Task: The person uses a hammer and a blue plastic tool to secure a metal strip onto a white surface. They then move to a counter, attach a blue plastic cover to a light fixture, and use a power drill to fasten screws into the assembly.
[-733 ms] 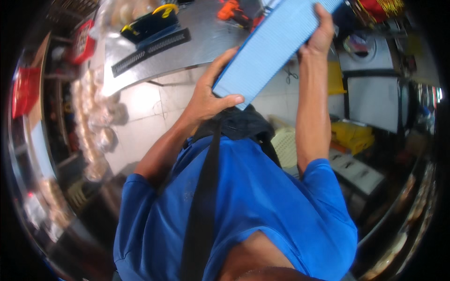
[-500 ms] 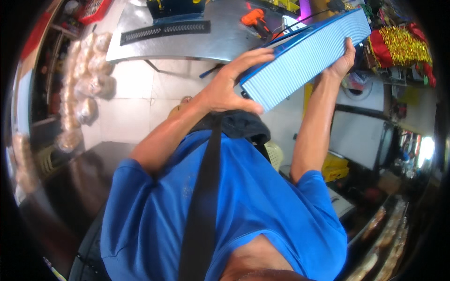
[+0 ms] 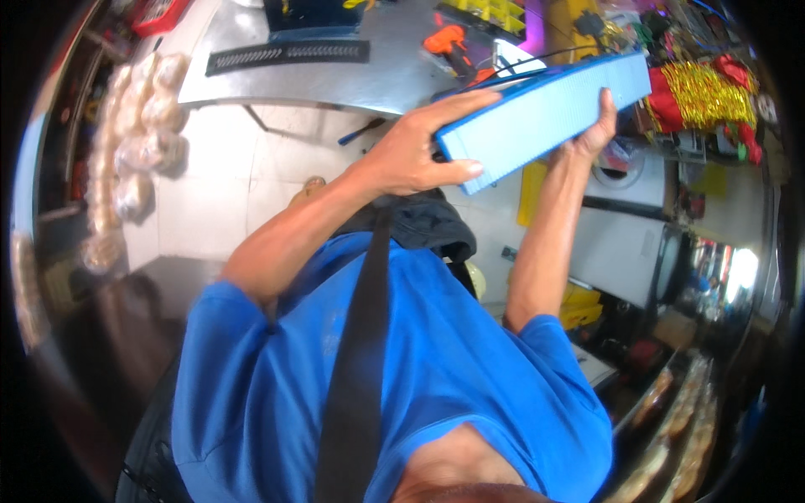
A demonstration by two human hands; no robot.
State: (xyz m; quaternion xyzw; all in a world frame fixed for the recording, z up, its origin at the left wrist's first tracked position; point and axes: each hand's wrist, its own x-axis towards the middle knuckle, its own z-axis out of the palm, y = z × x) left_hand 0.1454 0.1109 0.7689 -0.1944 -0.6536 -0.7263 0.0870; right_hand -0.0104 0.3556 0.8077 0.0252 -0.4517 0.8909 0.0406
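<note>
Long rectangular blue box with pale, finely ribbed face [image 3: 537, 124] slants less steeply between hands than at first; far end, earlier cut off, now shows past right hand [image 3: 594, 130]. Right hand lower, nearer level with left hand [image 3: 412, 149]. Yellow compartmented tray [image 3: 501, 17] now visible beyond grip.

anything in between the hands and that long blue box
Nothing visible: the left hand wraps the left end of the long blue box, and the right hand holds its lower edge toward the other end. What lies behind the box is hidden.
</note>
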